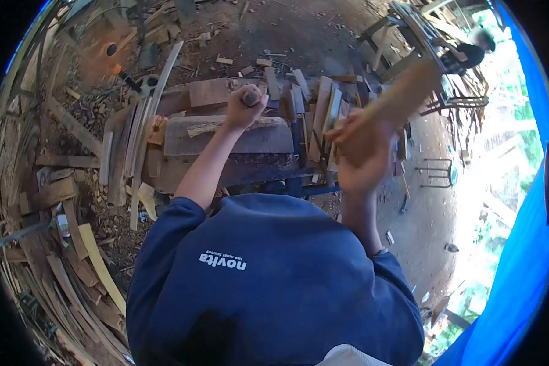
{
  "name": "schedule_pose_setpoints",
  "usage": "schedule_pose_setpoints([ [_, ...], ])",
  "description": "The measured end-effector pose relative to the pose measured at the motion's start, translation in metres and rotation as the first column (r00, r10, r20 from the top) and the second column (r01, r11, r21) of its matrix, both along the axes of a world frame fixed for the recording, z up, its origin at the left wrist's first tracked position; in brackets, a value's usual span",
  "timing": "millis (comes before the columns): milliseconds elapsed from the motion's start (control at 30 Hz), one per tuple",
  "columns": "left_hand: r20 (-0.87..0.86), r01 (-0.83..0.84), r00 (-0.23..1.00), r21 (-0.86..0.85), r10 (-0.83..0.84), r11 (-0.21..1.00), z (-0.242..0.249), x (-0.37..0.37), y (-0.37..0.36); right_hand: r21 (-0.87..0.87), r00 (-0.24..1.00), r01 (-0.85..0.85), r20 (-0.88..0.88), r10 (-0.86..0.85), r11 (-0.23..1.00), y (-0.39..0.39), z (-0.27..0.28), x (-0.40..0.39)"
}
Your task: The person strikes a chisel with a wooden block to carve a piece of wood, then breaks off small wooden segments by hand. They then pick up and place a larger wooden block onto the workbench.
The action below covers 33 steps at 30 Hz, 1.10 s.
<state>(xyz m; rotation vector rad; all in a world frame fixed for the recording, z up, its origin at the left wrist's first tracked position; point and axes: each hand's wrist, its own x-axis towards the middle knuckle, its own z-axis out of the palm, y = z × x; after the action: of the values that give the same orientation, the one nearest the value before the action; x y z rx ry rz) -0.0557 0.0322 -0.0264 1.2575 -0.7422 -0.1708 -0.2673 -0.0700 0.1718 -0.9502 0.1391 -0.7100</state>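
A round handle (251,98) is gripped in the left hand (241,112), a blurred board (395,105) in the right hand (367,163). Beneath the left hand, a plank (226,143) is seen. Behind both hands, "novita the most famous" is printed on a shirt (287,299).

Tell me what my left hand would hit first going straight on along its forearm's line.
Probably the short wooden offcut beyond your left hand, though depth is unclear; the hand might pass above.
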Motion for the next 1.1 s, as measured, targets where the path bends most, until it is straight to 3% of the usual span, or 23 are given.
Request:
schedule_pose_setpoints([
  [67,0.013,0.005,1.000,0.050,-0.005,0.999,0.000,0.002,0.000,-0.083,0.907,0.048,-0.414,-0.078,0.995,0.006,-0.031,0.010],
  [100,0.011,-0.008,1.000,0.054,0.007,0.999,-0.001,0.003,0.001,-0.079,0.907,0.035,-0.416,-0.065,0.996,0.010,-0.036,0.015],
  [167,-0.062,-0.006,0.998,0.140,0.015,0.990,-0.002,0.004,0.001,-0.443,0.732,-0.293,-0.674,-0.100,0.847,0.016,-0.043,0.026],
  [200,-0.067,-0.015,0.997,0.146,0.025,0.989,-0.003,0.003,0.000,-0.538,0.692,-0.356,-0.701,-0.172,0.764,0.018,-0.046,0.031],
  [233,-0.111,-0.028,0.993,0.099,0.039,0.995,-0.004,0.002,-0.003,-0.530,0.689,-0.367,-0.707,-0.160,0.764,0.018,-0.047,0.036],
  [300,-0.163,-0.047,0.985,0.061,0.057,0.997,-0.005,0.000,-0.003,-0.762,0.748,-0.424,-0.599,-0.285,0.490,0.017,-0.039,0.047],
  [367,-0.111,0.016,0.994,0.009,-0.014,1.000,0.001,-0.001,0.000,-0.777,0.778,-0.373,-0.560,-0.286,0.507,0.020,-0.021,0.059],
  [500,-0.023,0.007,1.000,0.067,-0.006,0.998,0.003,0.003,0.003,-0.782,0.851,-0.287,-0.474,-0.229,0.553,0.022,-0.015,0.076],
  [567,-0.058,-0.041,0.997,0.050,0.043,0.998,0.006,0.000,0.000,-0.863,0.862,-0.260,-0.410,-0.299,0.434,0.024,-0.029,0.078],
  [600,-0.060,-0.041,0.997,0.049,0.043,0.998,0.007,-0.003,-0.001,-0.862,0.861,-0.261,-0.411,-0.299,0.433,0.023,-0.034,0.079],
  [667,-0.284,0.032,0.958,-0.030,-0.039,0.999,0.019,-0.012,0.001,-0.775,0.699,-0.560,-0.631,-0.337,0.293,0.020,-0.039,0.080],
  [833,-0.035,-0.082,0.996,0.033,0.083,0.996,-0.001,-0.001,-0.002,-0.837,0.789,-0.458,-0.538,-0.296,0.298,0.002,-0.003,0.096],
  [900,0.059,-0.110,0.992,0.038,0.108,0.993,-0.004,0.000,-0.003,-0.915,0.888,-0.225,-0.334,-0.316,0.335,0.003,0.030,0.100],
  [933,0.070,-0.099,0.993,0.071,0.094,0.993,-0.003,0.001,-0.001,-0.914,0.887,-0.227,-0.337,-0.317,0.336,0.007,0.047,0.100],
  [1000,0.080,-0.087,0.994,0.106,0.079,0.991,0.001,0.001,0.001,-0.803,0.900,-0.181,-0.368,-0.233,0.568,0.021,0.071,0.094],
  [1033,0.038,-0.094,0.995,0.110,0.090,0.989,0.002,0.000,0.000,-0.803,0.899,-0.182,-0.369,-0.234,0.568,0.022,0.065,0.096],
  [1100,-0.005,-0.100,0.995,0.115,0.101,0.988,0.000,0.000,-0.001,-0.908,0.946,-0.038,-0.168,-0.278,0.417,0.022,0.041,0.099],
])
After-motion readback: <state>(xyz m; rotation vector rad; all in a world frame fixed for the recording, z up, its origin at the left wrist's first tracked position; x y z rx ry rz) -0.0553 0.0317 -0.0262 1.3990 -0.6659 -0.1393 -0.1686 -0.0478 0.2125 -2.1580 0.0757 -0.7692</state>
